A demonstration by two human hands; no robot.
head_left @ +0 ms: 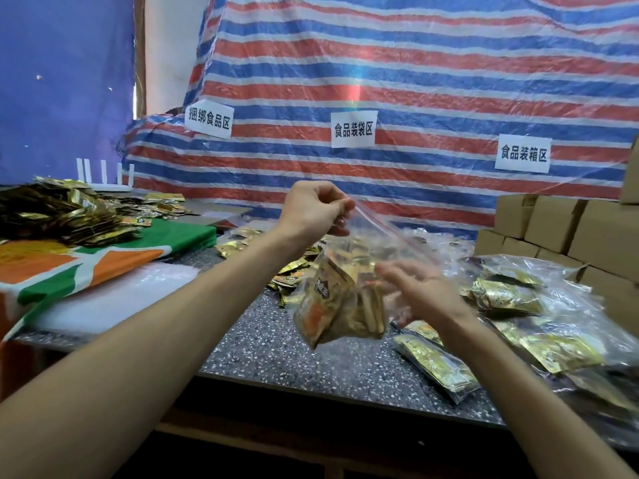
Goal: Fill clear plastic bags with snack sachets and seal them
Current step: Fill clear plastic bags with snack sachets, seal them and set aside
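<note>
Clear bag (375,245) of sachets (325,305) hangs above table (262,340), left hand (313,210) pinching one zip corner; right hand (418,292) blurred, fingers loosely spread beside it — mouth looks unsealed, tilt could spill sachets.

Free lane: bare speckled tabletop (262,344) front-centre, between white foam sheet (114,299) left and filled bags (511,299) piled right. Over it hangs the clear bag (345,305) pinched by left hand (316,210), right hand (425,292) just beside. Behind, loose sachets (294,271) litter the surface; sachet pile (62,216) far left; cardboard boxes (570,233) wall off far right; striped tarp (415,81) closes the back.
</note>
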